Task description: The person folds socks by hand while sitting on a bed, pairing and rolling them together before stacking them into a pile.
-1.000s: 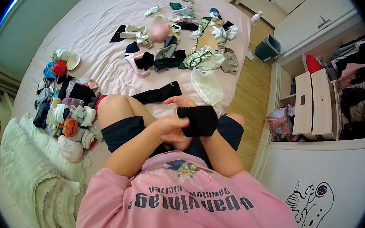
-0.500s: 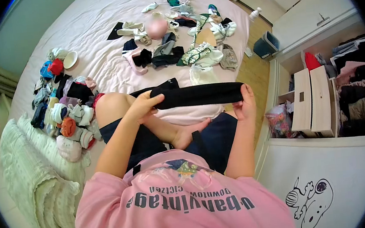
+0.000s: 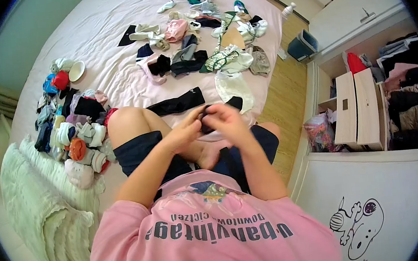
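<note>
Above my crossed legs, my left hand (image 3: 187,131) and my right hand (image 3: 228,122) meet with fingers closed on a black sock (image 3: 236,102). Much of this sock is hidden by the fingers, and part of it shows beyond my right hand. A second long black sock (image 3: 178,102) with a small white mark lies flat on the bed just past my hands. To the left is a heap of rolled socks (image 3: 77,149) in many colours.
Loose socks (image 3: 186,49) and other cloth pieces spread over the far bedsheet (image 3: 104,35). A white bowl (image 3: 77,71) sits by the heap. A quilted cover (image 3: 41,212) lies at left. Open drawers (image 3: 355,109), a bin (image 3: 303,46) and a wardrobe (image 3: 407,96) stand at right.
The black sock was stretched out flat between my two hands. Now my hands have come together at the middle, and the sock is bunched or folded between them.
</note>
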Available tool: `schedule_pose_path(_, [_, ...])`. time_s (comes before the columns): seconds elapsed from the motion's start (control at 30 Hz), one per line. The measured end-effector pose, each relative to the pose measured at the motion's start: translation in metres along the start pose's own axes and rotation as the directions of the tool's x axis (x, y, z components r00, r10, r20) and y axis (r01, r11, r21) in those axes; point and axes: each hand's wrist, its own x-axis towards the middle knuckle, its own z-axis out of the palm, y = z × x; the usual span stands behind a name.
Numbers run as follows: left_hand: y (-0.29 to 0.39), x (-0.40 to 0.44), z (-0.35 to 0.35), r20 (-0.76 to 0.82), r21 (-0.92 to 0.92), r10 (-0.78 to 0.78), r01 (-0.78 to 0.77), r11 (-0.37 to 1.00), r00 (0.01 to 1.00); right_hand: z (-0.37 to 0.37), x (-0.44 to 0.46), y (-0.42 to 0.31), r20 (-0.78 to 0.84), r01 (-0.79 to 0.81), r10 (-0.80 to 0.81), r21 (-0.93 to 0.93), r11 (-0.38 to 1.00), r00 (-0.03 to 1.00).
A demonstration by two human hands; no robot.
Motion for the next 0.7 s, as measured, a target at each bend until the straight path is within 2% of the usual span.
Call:
schedule_pose_path(0.03, [-0.005, 0.001, 0.009, -0.106, -0.073, -0.073, 0.065, 0.995, 0.992, 0.012, 0.0, 0.0, 0.058, 0.079, -0.07, -0.172, 0.982, 0.996])
schedule_pose_path(0.07, [-0.003, 0.004, 0.006, -0.135, -0.094, -0.098, 0.086, 0.992, 0.986, 0.018, 0.0, -0.002, 0.129, 0.164, -0.127, -0.334, 0.928, 0.983])
schedule_pose_path(0.13, [0.012, 0.011, 0.002, -0.201, -0.138, -0.15, 0.124, 0.983, 0.968, 0.016, 0.001, -0.001, -0.013, 0.078, -0.077, 0.056, 0.995, 0.997])
schedule_pose_path(0.17, [0.021, 0.009, 0.011, -0.248, -0.265, -0.135, 0.067, 0.962, 0.959, 0.002, 0.002, -0.003, 0.002, 0.097, -0.097, 0.066, 0.993, 0.995])
schedule_pose_path(0.2, [0.025, 0.009, 0.004, -0.2, -0.266, -0.161, 0.104, 0.958, 0.967, -0.016, 0.004, 0.007, -0.083, 0.076, -0.069, 0.08, 0.994, 0.994])
schedule_pose_path(0.27, [0.038, 0.005, -0.004, -0.178, -0.306, -0.271, 0.209, 0.929, 0.946, -0.046, 0.004, 0.026, -0.118, 0.091, -0.112, -0.171, 0.981, 0.987])
schedule_pose_path(0.37, [0.054, -0.001, -0.011, -0.08, -0.429, -0.263, 0.205, 0.879, 0.961, -0.057, -0.003, 0.03, 0.025, -0.063, 0.083, -0.45, 0.891, 0.996])
schedule_pose_path(0.47, [0.075, -0.007, -0.008, 0.0, -0.465, -0.145, 0.128, 0.876, 0.989, -0.051, -0.002, 0.059, -0.004, -0.243, 0.252, -0.273, 0.931, 0.968])
schedule_pose_path(0.5, [0.078, -0.008, -0.011, 0.012, -0.497, -0.126, 0.115, 0.86, 0.992, -0.045, 0.002, 0.067, -0.009, -0.165, 0.166, -0.117, 0.979, 0.986])
schedule_pose_path(0.53, [0.083, -0.01, -0.013, 0.02, -0.502, -0.089, 0.087, 0.86, 0.996, -0.044, 0.004, 0.072, 0.007, -0.192, 0.192, 0.026, 0.981, 0.981])
schedule_pose_path(0.6, [0.093, -0.018, -0.013, 0.035, -0.514, -0.017, 0.032, 0.857, 0.999, -0.04, 0.007, 0.074, 0.053, -0.241, 0.236, 0.307, 0.921, 0.97])
schedule_pose_path(0.63, [0.096, -0.022, -0.014, -0.031, -0.485, -0.011, -0.006, 0.875, 0.999, -0.029, 0.009, 0.069, 0.023, -0.22, 0.233, 0.432, 0.875, 0.972])
schedule_pose_path(0.7, [0.101, -0.028, -0.016, -0.07, -0.434, 0.02, -0.048, 0.899, 0.997, -0.021, 0.016, 0.076, 0.058, -0.243, 0.244, 0.464, 0.852, 0.968])
